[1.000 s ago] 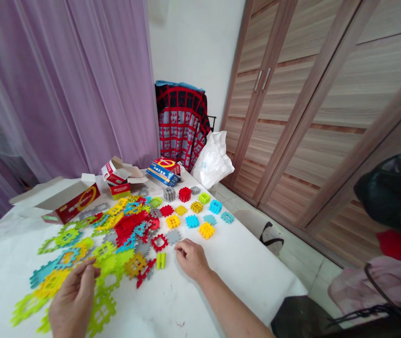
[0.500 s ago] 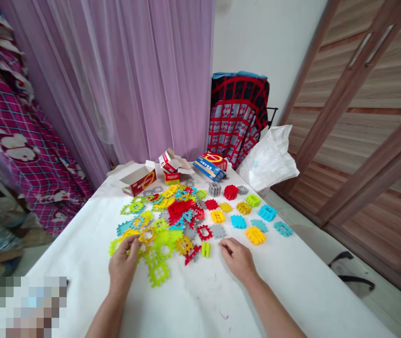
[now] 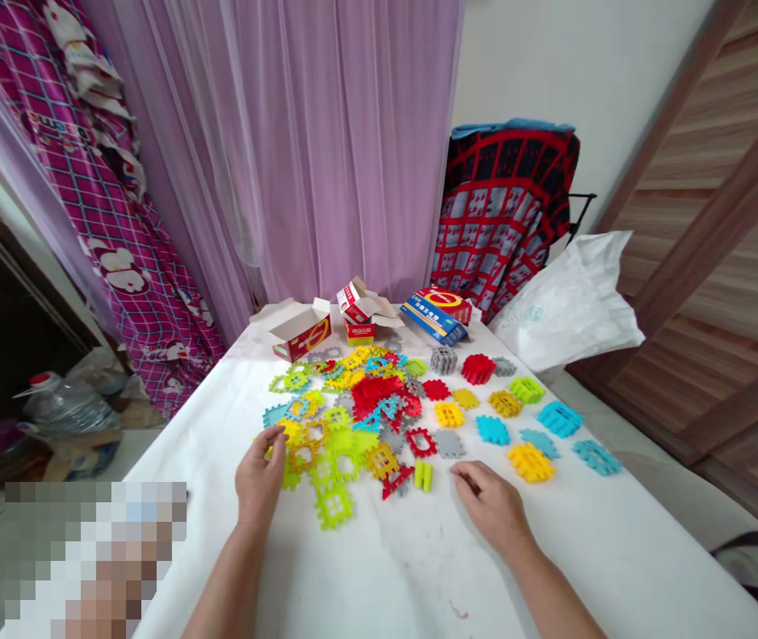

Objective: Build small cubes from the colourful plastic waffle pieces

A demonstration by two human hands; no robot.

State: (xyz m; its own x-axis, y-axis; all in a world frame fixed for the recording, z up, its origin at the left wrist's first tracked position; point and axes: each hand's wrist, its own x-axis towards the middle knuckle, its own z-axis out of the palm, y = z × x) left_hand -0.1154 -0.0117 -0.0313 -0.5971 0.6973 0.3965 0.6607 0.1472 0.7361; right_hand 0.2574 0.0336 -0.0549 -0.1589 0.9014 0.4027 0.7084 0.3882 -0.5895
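Observation:
My left hand (image 3: 260, 475) rests at the near left edge of a heap of plastic interlocking tiles, its fingers loosely bent and the thumb a little apart, with nothing visible in it. Yellow tiles (image 3: 291, 432) and joined lime-green tiles (image 3: 335, 506) lie right by its fingertips. On the white cloth to the right lies my right hand (image 3: 491, 504), also loosely curled and holding nothing I can see. Two small lime-green bars (image 3: 422, 476) lie just left of its fingers. A grey tile (image 3: 449, 443) and a red frame tile (image 3: 421, 442) lie beyond them.
Sorted tile stacks, among them blue (image 3: 559, 419), yellow (image 3: 531, 462) and red (image 3: 478, 368), stand on the right. Open cardboard boxes (image 3: 303, 340) and a blue box (image 3: 433, 319) sit at the back. A white plastic bag (image 3: 569, 306) stands at the right edge.
The view has swung left, so everything sits further right in the picture. Both hands stay in nearly the same places beside the tiles; nothing has been picked up.

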